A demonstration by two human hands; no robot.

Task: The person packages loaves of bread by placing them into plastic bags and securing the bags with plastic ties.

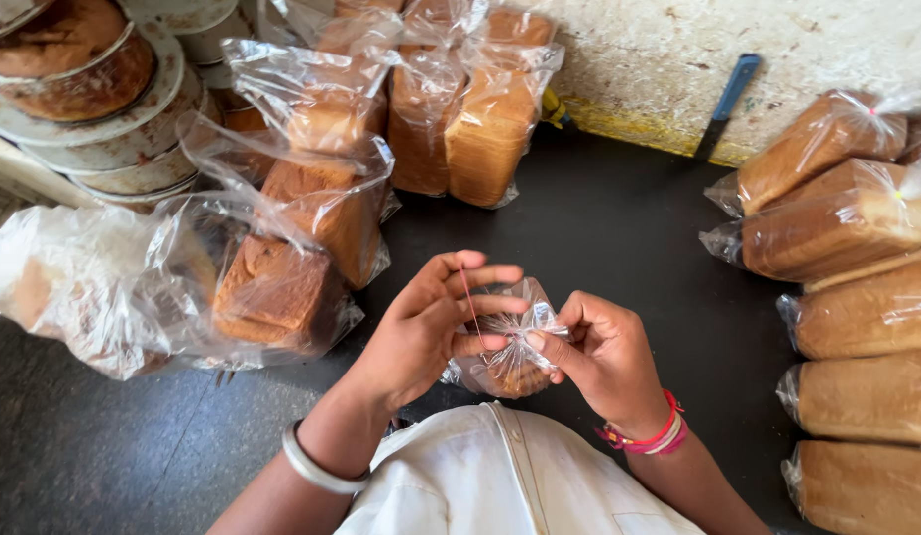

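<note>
A big dark table fills most of the picture. At the top is a rough white wall with a yellow strip along its bottom.

In the upper left of the frame, round cakes sit in a stack of round metal tins. Next to them, from the left side to the top middle, is a pile of bread loaves in open clear bags. The bag tops are loose and puffy.

Down the right edge of the frame is a row of bread loaves in tied bags. They lie side by side, touching each other.

At the bottom middle is the person's white shirt.

In the middle of the frame, low down, are the two hands. The left hand has its fingers spread apart and a little bent. A thin red string runs across these fingers. A silver bangle is on the left wrist.

The right hand has its fingers pressed together, pinching the twisted top of a small clear bag. Red and pink bangles are on the right wrist.

The small clear bag sits between the two hands, just above the white shirt. It has something brown and baked in it.

At the top right, a blue-handled knife leans on the wall.
</note>
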